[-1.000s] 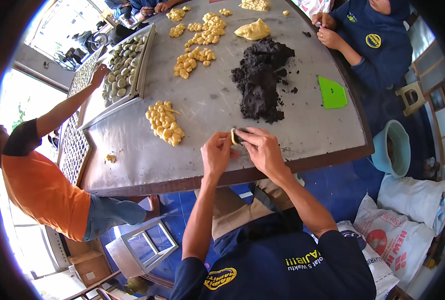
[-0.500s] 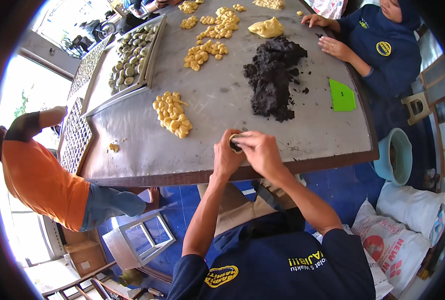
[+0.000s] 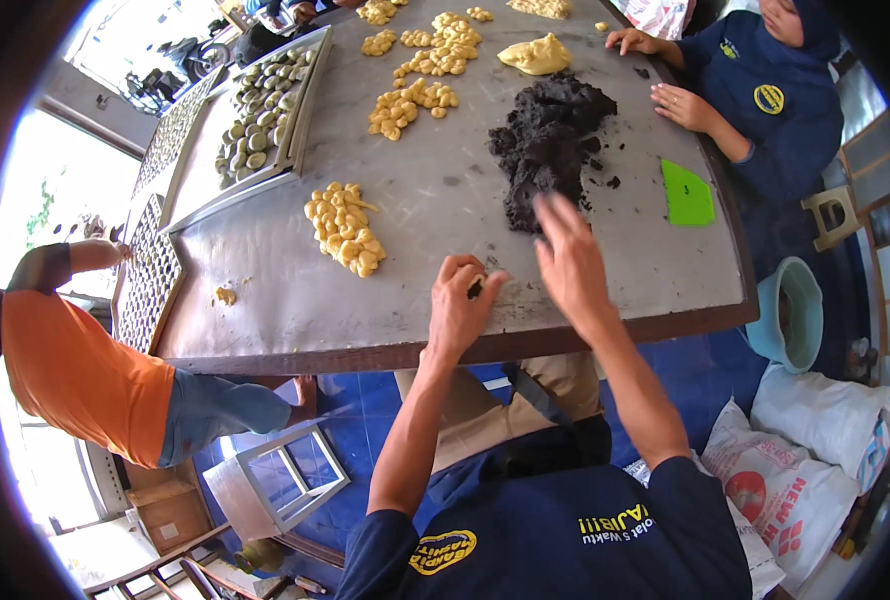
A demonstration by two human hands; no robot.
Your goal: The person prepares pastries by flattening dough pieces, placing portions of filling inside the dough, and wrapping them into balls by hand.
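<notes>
My left hand is closed around a small piece of dough near the table's front edge; a dark spot of filling shows in it. My right hand is stretched out, its fingertips blurred at the near end of a mound of black paste. The fingers look straight, the thumb apart, and I see nothing in them. To the left of the mound lies a heap of small yellow dough pieces. Further back are more dough pieces and a large yellow dough lump.
A green scraper lies at the right of the metal table. At the left stand trays of round pieces. One person works across at the right, another in orange at the left. A blue tub stands beside the table.
My right hand has left the dough and moved forward to the black paste. The left hand still holds the dough. The person in orange has reached toward the trays.
</notes>
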